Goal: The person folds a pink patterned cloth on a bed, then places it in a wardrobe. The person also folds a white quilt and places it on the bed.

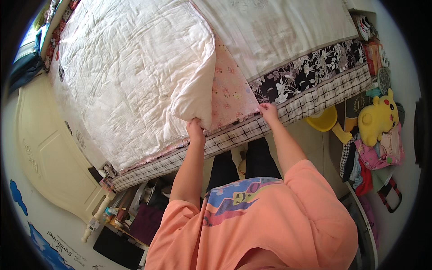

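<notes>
A white quilt (135, 67) covers much of the bed, its right end folded back over itself. My left hand (195, 131) grips the folded corner of this quilt near the bed's front edge. Beneath it shows a pink floral cloth (233, 77), and my right hand (269, 113) pinches that cloth's corner between thumb and fingers. To the right lie a pale sheet (287, 27) and a black floral border (307, 71). A checked fabric edge (320, 86) runs along the near side of the mattress.
A cream headboard (47, 141) stands at the left. Beneath the bed's left end are stored items and a dark purple cloth (147, 222). On the right are a yellow basin (324, 119), a yellow plush toy (378, 118), heaped clothes (364, 162) and shoes (363, 28).
</notes>
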Tool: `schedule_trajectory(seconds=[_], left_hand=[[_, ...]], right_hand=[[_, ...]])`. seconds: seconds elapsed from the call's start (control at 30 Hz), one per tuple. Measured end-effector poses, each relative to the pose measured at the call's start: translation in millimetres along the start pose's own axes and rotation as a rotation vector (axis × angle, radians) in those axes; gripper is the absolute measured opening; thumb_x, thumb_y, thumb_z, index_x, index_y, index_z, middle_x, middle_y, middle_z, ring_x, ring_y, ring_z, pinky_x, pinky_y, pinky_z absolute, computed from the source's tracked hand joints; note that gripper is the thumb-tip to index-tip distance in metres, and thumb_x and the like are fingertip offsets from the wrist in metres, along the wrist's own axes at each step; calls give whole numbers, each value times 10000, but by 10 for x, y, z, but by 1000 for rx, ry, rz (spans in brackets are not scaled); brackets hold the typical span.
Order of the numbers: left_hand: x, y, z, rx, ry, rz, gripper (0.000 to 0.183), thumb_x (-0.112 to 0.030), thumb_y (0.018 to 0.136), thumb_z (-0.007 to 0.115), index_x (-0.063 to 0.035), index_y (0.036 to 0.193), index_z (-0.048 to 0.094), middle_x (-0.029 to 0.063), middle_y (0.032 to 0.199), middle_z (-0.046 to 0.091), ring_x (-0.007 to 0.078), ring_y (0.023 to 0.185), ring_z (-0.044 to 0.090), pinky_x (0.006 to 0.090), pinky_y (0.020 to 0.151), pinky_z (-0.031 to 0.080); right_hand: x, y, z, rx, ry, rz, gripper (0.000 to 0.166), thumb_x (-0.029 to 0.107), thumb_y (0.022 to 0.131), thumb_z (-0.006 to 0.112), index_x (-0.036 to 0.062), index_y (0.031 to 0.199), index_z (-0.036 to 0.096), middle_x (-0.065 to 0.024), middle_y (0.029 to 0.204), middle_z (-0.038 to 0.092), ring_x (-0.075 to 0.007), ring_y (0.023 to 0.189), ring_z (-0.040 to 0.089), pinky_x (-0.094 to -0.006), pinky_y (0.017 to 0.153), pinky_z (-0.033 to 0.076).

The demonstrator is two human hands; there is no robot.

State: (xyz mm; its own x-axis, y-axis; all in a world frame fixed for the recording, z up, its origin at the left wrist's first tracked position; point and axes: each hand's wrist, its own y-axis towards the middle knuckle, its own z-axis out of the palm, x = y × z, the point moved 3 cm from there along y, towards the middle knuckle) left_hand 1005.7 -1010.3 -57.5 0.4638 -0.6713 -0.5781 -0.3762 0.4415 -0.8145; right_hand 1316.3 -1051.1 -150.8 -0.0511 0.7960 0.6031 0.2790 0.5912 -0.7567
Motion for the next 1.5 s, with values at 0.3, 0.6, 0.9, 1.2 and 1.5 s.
schedule_trajectory(seconds=[0.3,0.6,0.9,1.2,1.5], left_hand=[[-110,-211,43,101,259,51,271,-48,719,522,-1,986,539,80,919,572,192,796,556,323,678,454],[-100,-674,246,433,1104,390,238,-151,764,580,-15,959,593,120,875,640,218,780,618,321,697,488],[19,-1222,-672,347,1072,331,238,-179,752,564,-48,948,597,132,907,637,284,860,602,369,747,474],[283,-1305,-2214,45,1025,197,251,-198,731,556,-77,943,613,118,908,637,280,845,604,371,736,473],[194,-1086,-3122,225,1022,282,256,-179,741,551,-65,963,609,120,906,634,277,847,602,364,740,476]], right_hand=[[393,-376,-252,-102,-358,-218,250,182,746,638,35,945,609,-78,822,632,-181,770,596,-296,704,472],[761,-728,-661,169,-495,-261,235,178,733,637,48,927,612,-94,826,637,-203,775,611,-306,713,479],[930,-596,-768,253,-755,-290,247,222,724,625,58,909,637,-84,830,648,-204,744,613,-322,685,484],[3061,-2986,892,1142,-283,-514,263,126,869,484,21,1089,583,-71,927,625,-122,826,569,-250,725,451],[4154,-6231,1895,1501,444,-1791,379,27,850,466,188,1192,496,-82,893,573,-203,691,550,-338,626,469]])
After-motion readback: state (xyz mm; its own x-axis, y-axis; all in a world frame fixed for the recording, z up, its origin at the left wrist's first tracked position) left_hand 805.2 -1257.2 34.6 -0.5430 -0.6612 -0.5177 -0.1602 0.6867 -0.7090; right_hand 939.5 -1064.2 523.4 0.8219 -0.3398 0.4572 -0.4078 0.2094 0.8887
